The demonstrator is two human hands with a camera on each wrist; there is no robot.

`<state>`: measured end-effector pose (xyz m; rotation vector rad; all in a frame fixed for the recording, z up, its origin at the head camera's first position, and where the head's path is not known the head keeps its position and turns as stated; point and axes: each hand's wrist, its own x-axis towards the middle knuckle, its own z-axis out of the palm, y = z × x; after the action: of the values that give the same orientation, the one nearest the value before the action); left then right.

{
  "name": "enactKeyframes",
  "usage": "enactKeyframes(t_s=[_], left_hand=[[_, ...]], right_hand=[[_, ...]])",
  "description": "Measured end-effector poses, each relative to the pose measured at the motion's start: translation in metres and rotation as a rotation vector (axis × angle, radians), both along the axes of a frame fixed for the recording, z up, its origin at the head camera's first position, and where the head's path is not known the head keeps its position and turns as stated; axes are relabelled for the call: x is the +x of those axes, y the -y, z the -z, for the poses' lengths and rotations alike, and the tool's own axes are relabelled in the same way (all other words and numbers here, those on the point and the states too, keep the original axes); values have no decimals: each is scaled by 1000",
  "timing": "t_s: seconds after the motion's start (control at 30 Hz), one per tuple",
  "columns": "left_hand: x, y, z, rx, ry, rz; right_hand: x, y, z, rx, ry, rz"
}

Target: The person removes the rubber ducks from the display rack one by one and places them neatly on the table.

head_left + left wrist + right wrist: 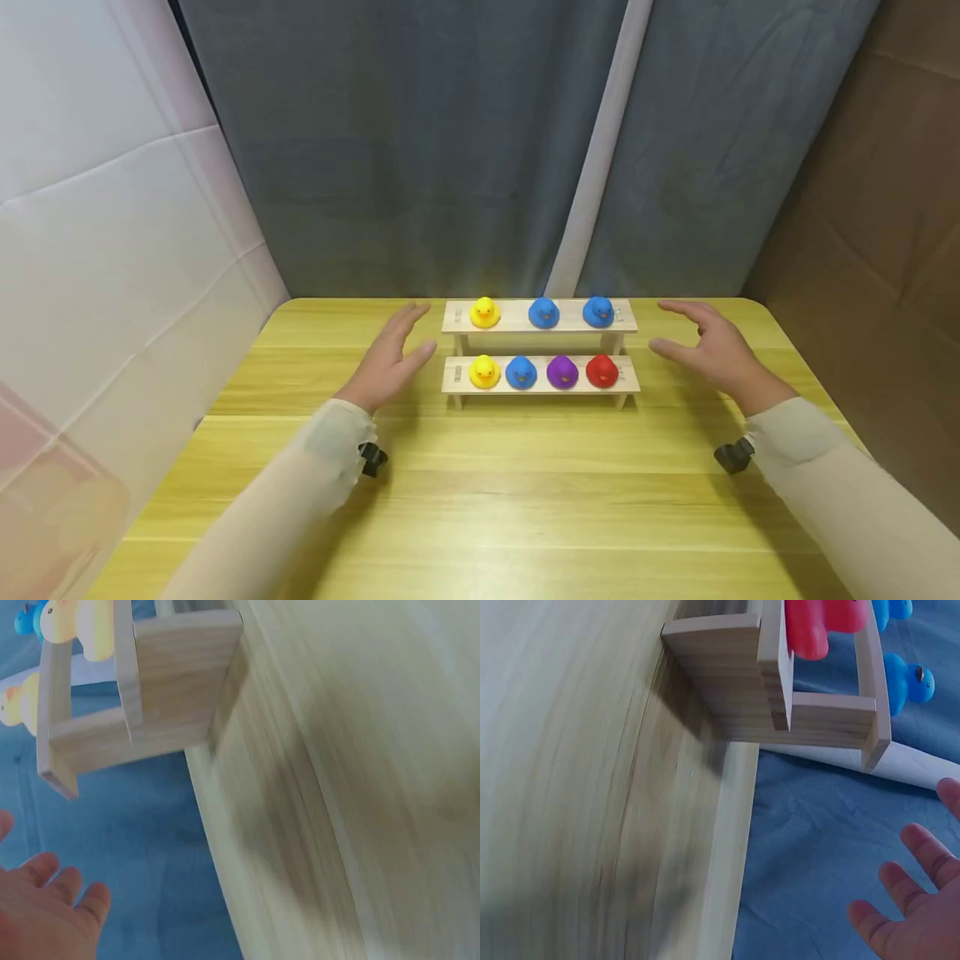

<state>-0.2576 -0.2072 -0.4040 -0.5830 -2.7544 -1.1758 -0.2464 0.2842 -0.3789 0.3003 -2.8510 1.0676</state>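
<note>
A two-tier wooden rack (542, 340) stands toward the back of the table. Its upper shelf carries a yellow rubber duck (484, 313) and two blue ducks (543, 313). On the lower shelf sit a yellow duck (484, 372), a blue duck (521, 373), a purple duck (562, 372) and a red duck (602, 372). My left hand (390, 358) hovers left of the rack, fingers extended and nothing in it. Right of the rack, my right hand (708, 350) is also spread and holds nothing. Both hands stay apart from the rack in the wrist views.
The wooden table (540, 500) stretches toward me. A grey-blue curtain (412, 150) with a pale strip (596, 158) hangs behind its far edge. White fabric (112, 208) lines the left side and brown fabric (870, 208) the right.
</note>
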Motion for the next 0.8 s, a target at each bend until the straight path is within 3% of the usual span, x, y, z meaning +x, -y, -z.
enactKeyframes(t_s=[0.23,0.47,0.8], left_hand=[[-11,-20,6,146,-13,-38],[-20,-33,13,295,64,-91],[-30,-51,15,402,149,-130]], right_hand=[[-4,11,1,-43,7,-9],[-9,19,4,-87,1,-19],[-15,29,-4,-116,-11,-15]])
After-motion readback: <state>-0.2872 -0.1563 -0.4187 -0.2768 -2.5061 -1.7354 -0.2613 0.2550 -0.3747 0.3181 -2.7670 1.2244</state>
